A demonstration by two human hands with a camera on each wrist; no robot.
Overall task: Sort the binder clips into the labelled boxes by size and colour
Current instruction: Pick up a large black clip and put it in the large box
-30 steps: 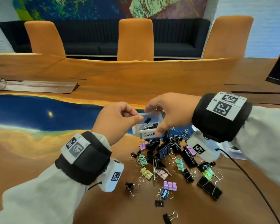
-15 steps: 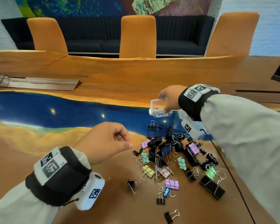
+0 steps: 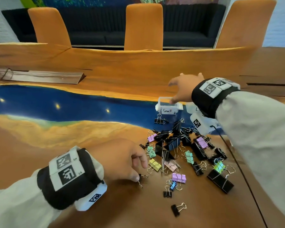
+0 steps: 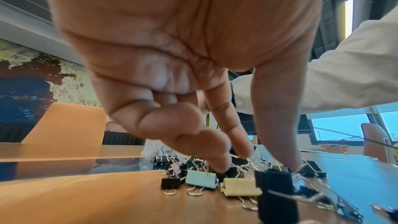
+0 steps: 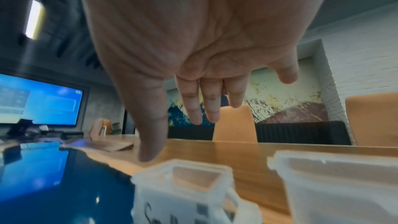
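A pile of binder clips (image 3: 174, 143), black and pastel, lies on the wooden table. My left hand (image 3: 139, 170) reaches down at the pile's near left. Its thumb tip touches a small black clip (image 3: 141, 177) (image 4: 273, 183); the index finger (image 4: 234, 135) stays apart above it. The clear box labelled "Small" (image 3: 169, 106) (image 5: 183, 186) stands on the blue strip beyond the pile. My right hand (image 3: 182, 87) hovers just behind that box with straight, spread fingers, holding nothing. Its thumb (image 5: 150, 135) hangs close to the box rim.
A second clear box (image 5: 336, 181) stands right of the "Small" one, mostly hidden by my right wrist in the head view. A lone black clip (image 3: 175, 209) lies nearest me. Orange chairs (image 3: 144, 27) line the table's far side. A screen (image 5: 38, 98) glows far left.
My right hand carried the "Small" box away from me, set it on the blue strip and let go. My left hand dropped from the box down to the small black clip.
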